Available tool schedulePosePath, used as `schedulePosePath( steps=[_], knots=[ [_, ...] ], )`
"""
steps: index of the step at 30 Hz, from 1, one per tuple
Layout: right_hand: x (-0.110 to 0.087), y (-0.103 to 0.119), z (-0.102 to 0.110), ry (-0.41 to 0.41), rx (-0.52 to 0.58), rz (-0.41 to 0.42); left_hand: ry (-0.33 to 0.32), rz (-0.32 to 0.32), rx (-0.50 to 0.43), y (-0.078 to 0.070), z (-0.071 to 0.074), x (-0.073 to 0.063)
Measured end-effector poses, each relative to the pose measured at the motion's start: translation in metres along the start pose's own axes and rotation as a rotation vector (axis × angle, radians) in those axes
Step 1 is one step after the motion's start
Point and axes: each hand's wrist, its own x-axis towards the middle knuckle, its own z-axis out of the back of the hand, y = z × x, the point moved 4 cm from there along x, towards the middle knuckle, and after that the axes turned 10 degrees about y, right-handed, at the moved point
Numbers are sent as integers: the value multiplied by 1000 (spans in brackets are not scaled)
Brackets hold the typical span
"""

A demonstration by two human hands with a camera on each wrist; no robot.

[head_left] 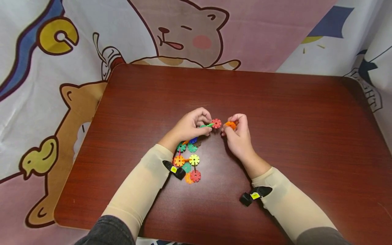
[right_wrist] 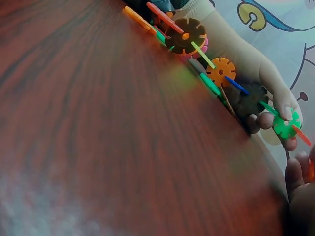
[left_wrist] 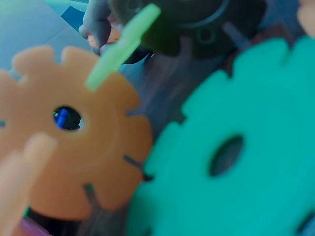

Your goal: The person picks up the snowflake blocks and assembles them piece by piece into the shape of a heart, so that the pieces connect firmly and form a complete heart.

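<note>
In the head view, my left hand [head_left: 193, 123] pinches a green notched plastic disc [head_left: 206, 126] between thumb and fingers. A red disc [head_left: 216, 123] is slotted into it and points toward my right hand [head_left: 240, 137]. That hand pinches an orange disc [head_left: 230, 125], a small gap away from the red one. From the green disc [right_wrist: 285, 127], a chain of interlocked discs runs back under my left wrist, including a blue disc [head_left: 193, 140], a yellow disc [head_left: 194, 159] and a red end disc [head_left: 195, 176]. A teal disc [left_wrist: 266, 123] looms large in the left wrist view.
The brown tabletop [head_left: 284, 112] extends around both hands. Behind its far edge hangs a cartoon-printed cloth [head_left: 260, 34]. Black wrist cameras sit on the left sleeve [head_left: 144, 183] and the right sleeve [head_left: 291, 200]; the left one overlaps the chain in the head view.
</note>
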Motion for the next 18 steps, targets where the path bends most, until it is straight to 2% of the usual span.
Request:
schedulePosePath(
  steps=[4, 12, 18],
  knots=[
    [-3, 1, 1, 17, -13, 54, -2, -12, 7, 0, 0, 2],
    [-9, 7, -1, 22, -270, 192, 13, -43, 126, -2, -1, 2],
    [-13, 34, -14, 8, -418, 283, 11, -52, 173, -1, 0, 1]
  ],
)
